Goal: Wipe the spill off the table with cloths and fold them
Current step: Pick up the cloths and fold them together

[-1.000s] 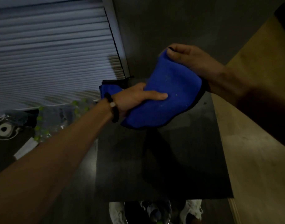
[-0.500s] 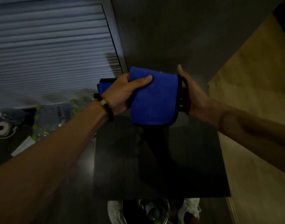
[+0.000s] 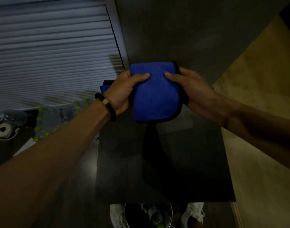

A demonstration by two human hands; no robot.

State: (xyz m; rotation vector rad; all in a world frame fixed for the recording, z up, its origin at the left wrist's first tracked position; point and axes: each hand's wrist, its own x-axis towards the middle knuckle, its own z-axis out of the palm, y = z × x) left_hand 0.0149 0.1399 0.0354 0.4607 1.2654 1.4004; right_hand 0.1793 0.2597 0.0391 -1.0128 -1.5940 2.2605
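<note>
A blue cloth with black trim [image 3: 155, 94] is folded into a small rectangle and held in the air above the far part of the dark table [image 3: 165, 162]. My left hand [image 3: 124, 92] grips its left edge, thumb on top. My right hand [image 3: 190, 91] grips the right edge, thumb also on top. Another blue cloth [image 3: 105, 85] lies at the table's far left corner, mostly hidden behind my left hand. I cannot make out any spill on the dark tabletop.
A shuttered blind [image 3: 50, 51] fills the upper left. Plastic bottles with green caps [image 3: 58, 116] lie on the floor to the left. A tan wall [image 3: 264, 112] runs along the right. A metal bin [image 3: 148, 214] stands below the table's near edge.
The cloth went from a loose, half-open sheet to a compact folded rectangle. My right hand came down from its top corner to its right edge; both thumbs now press the top face.
</note>
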